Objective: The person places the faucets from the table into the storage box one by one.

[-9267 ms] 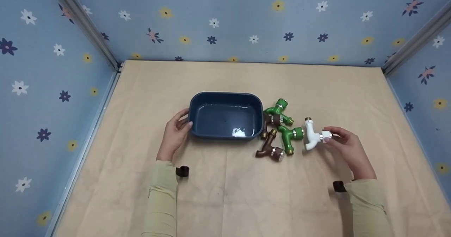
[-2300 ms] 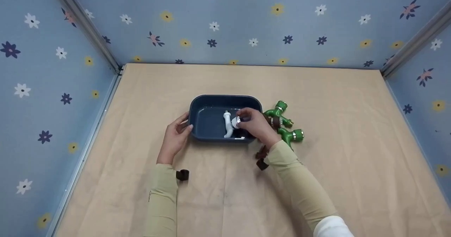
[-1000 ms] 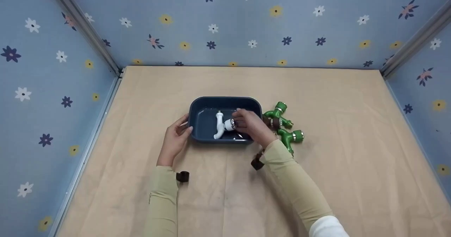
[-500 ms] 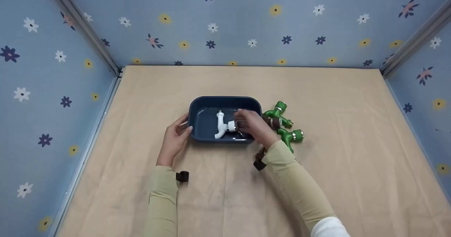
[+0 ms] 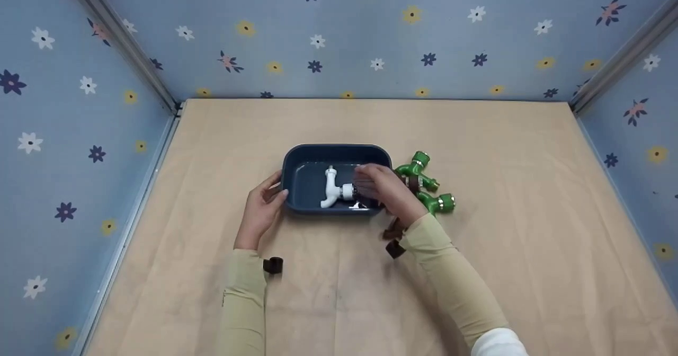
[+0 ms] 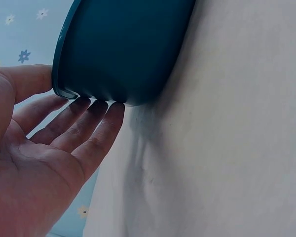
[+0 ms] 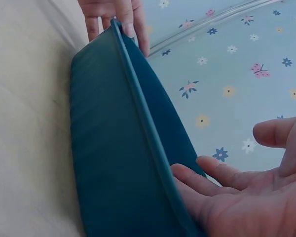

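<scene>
A dark blue plastic basin (image 5: 304, 207) stands on the table, with a white tap (image 5: 331, 189) lying inside it. My left hand (image 5: 258, 210) grips the basin's left end; in the left wrist view the thumb meets the rim and the fingertips touch the outer wall. My right hand (image 5: 389, 189) reaches over the basin's right end, its fingers beside the tap's knob. In the right wrist view its thumb stands apart from loosely bent fingers that dip past the rim. The basin wall hides the tap there.
Right of the basin lie two green taps (image 5: 416, 169) and a brown tap (image 5: 412, 183). Another brown tap (image 5: 392, 231) is partly covered by my right wrist. Flower-patterned panels (image 5: 339, 38) border the table (image 5: 508, 149) at the back and sides.
My right hand has carried the white tap from the table's right side into the basin and let go of it. Over the last second little has moved; my left hand has stayed at the basin.
</scene>
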Demonstrator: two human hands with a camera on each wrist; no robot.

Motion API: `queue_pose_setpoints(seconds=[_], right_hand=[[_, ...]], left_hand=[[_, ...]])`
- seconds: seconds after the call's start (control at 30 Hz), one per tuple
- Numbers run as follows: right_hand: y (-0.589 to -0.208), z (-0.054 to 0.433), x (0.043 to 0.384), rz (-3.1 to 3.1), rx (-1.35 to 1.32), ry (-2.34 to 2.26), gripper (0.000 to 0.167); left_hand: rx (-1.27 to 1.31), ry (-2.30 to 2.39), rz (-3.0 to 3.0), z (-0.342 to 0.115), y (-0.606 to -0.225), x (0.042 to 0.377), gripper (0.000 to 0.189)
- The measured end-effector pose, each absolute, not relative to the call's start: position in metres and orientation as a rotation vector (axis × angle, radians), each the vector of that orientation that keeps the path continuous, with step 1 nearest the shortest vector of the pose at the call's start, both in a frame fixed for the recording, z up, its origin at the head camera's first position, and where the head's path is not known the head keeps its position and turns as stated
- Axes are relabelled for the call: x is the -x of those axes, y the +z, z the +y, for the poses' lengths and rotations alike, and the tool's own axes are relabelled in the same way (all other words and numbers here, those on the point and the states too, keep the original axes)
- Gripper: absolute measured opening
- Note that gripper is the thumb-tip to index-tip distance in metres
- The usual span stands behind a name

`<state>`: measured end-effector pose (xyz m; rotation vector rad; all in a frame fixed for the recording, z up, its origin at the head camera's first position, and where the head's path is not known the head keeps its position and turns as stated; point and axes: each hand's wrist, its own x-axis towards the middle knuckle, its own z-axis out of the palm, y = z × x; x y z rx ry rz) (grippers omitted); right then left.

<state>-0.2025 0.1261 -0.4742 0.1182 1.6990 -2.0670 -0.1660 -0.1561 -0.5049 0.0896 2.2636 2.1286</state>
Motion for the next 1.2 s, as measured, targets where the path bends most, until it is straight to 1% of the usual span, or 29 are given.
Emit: queue_pose_setpoints(seconds=[0.27,0.53,0.77,0.97,1.2], right_hand=[[-0.465,0.131,0.194,1.695,-0.054,-2.079,0.043],[-0.452,0.140,0.182,1.725,0.039,-2.081,0.039],[-0.448,0.151,0.174,1.760,0.029,-2.073,0.033],[-0.447,0.160,0.169,1.713,0.039,-2.131,0.038],[-0.444,0.173,0.162,1.771,0.038,-2.106,0.036]], left_hand=[[-0.089,2.112,2.276,-0.156,-0.504,0.166,0.051],[-0.101,2.135,2.260,-0.157,-0.506,0.167,0.051],[-0.123,2.132,2.271,-0.158,-0.506,0.167,0.051],[-0.122,2.086,2.309,-0.156,-0.503,0.166,0.051],[-0.110,2.091,2.300,-0.156,-0.504,0.167,0.050]])
